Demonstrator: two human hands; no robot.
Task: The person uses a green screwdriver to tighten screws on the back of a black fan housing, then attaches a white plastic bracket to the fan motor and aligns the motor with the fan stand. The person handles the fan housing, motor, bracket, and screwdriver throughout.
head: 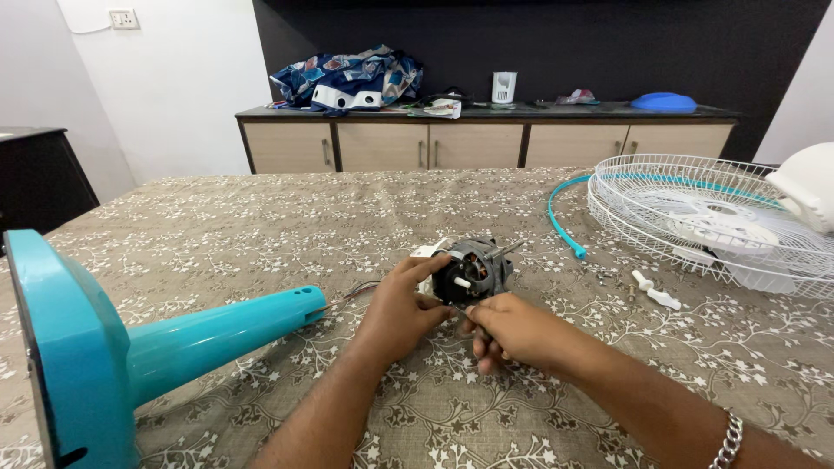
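Patterned tablecloth (261, 226), both hands (395, 313) perhaps gripping motor (473, 269).

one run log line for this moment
left hand: holds fan motor | right hand: at motor front, thin tool | teal fan stand: lying left

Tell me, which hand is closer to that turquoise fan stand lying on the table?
Left. The left hand sits just right of the stand's open tube end, touching the grey motor. The right hand lies farther right, beyond the left hand, under the motor.
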